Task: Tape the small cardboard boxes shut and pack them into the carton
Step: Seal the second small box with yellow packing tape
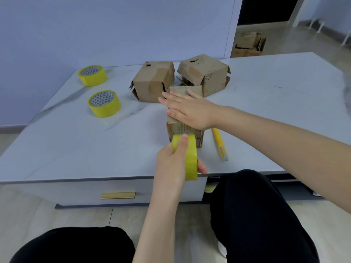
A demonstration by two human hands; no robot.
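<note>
Flat right hand [190, 112] presses the small box [180, 128], its long axis pointing away; left hand [169, 160] grips the tape roll [190, 160].

A left box [152, 82] and a right box [205, 74] are crowding close behind the near box [180, 129]. A held roll [191, 164] is blocking its front, and a knife [219, 143] is lying just right of it. Farther right the table [284, 111] is lying open, and leftward too, up to a far roll [93, 74] and a side roll [104, 103].

Small box [182, 128] on table [95, 149], under right hand [190, 111]. Tape roll [190, 160] in left hand [171, 162], just before it. Behind right hand: rear left box [152, 82], rear right box [207, 73]. Well left of hands: far roll [93, 74], near roll [104, 103]. Knife [219, 143] right of left hand.
</note>
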